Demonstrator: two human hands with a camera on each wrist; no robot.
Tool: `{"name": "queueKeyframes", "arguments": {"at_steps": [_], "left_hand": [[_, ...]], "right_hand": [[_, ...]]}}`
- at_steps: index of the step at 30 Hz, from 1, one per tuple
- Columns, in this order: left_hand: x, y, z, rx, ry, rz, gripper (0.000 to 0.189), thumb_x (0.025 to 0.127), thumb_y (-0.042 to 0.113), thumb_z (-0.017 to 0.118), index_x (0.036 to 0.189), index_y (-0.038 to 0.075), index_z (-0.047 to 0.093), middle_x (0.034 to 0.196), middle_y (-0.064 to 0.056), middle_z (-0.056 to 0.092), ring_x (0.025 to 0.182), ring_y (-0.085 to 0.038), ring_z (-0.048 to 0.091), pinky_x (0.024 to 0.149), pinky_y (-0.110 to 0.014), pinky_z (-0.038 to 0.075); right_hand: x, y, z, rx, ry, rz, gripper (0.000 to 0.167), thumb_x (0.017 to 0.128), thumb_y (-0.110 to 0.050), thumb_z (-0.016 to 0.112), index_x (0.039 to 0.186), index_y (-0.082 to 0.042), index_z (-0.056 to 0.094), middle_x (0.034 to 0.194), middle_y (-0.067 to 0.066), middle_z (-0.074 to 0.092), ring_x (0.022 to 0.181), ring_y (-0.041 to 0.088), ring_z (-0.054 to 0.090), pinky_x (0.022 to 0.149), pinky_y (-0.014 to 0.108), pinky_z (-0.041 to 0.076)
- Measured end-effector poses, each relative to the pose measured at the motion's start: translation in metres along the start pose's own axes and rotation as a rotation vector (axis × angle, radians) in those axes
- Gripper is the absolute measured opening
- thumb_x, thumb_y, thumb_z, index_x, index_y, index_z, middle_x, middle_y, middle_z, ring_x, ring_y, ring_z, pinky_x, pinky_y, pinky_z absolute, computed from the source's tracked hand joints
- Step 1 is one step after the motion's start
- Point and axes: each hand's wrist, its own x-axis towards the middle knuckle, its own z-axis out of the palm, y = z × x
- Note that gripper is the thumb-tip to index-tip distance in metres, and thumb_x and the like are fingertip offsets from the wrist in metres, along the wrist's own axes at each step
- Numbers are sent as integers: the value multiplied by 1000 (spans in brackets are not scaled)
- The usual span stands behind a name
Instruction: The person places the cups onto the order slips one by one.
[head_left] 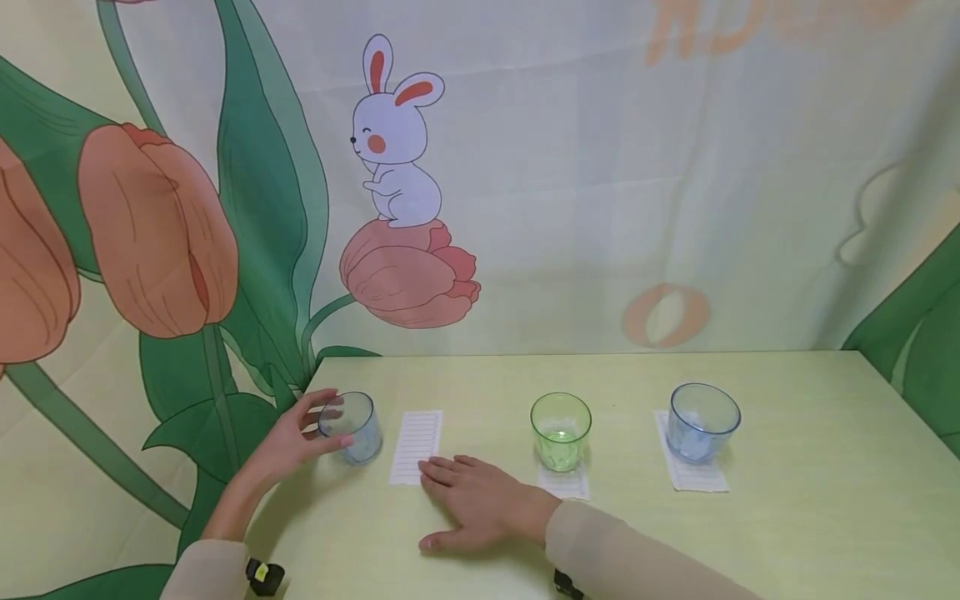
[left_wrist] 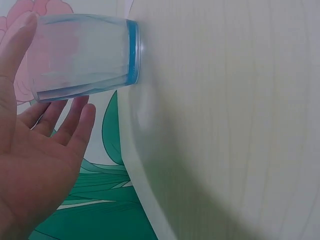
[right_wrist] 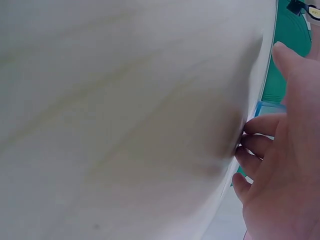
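Observation:
Near the table's left end, my left hand [head_left: 296, 433] curls round a clear blue glass [head_left: 363, 437], its thumb in front and other fingers behind. In the left wrist view the thumb overlaps the glass [left_wrist: 85, 55] near its rim, and the base meets the table; how firmly the fingers press is unclear. My right hand [head_left: 480, 504] lies palm down and spread on the table, fingertips at the lower right corner of a lined paper slip [head_left: 415, 446]. In the right wrist view, the right hand's fingers [right_wrist: 257, 145] touch the tabletop.
A green glass [head_left: 561, 433] stands on the far end of a paper slip [head_left: 566, 485], right of centre. Farther right, another blue glass [head_left: 701, 425] stands on a third slip [head_left: 699, 479]. Behind the pale table [head_left: 810, 458] hangs a cloth printed with tulips and a rabbit [head_left: 397, 142].

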Motion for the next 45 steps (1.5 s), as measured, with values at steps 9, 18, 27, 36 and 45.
{"name": "queueKeyframes", "arguments": {"at_steps": [9,18,27,36,45], "left_hand": [[1,-1,3,11,-8,-1,84,93,26,85,160,9,38,156,-21,48,140,-41,51,110,-51,49],[3,-3,7,3,-3,12,83,93,24,85,159,7,37,154,-22,49,139,-42,52,108,-38,51],[2,-1,9,9,11,16,84,92,25,86,159,6,39,154,-23,48,136,-44,53,113,-61,44],[10,9,18,-26,12,44,78,91,23,88,155,9,46,152,-21,52,130,-41,58,102,-28,52],[27,28,44,-32,-7,60,80,87,27,91,153,12,48,150,-17,55,129,-44,58,106,-51,51]], "right_hand": [[1,-3,-2,-24,-20,13,96,102,-79,32,164,-6,38,174,8,26,161,23,22,129,42,23],[-2,-7,-7,-62,-20,29,93,103,-77,35,163,-6,40,173,8,28,160,23,25,129,41,25],[-2,-7,-9,-89,-12,15,93,103,-77,36,162,-5,41,172,9,30,159,24,27,128,42,26],[0,-5,-5,-100,-22,4,93,103,-76,37,163,-6,40,173,9,29,159,24,27,128,43,26],[0,-4,-6,-99,-21,3,92,103,-76,38,162,-6,41,172,8,31,159,24,28,128,43,27]]}}
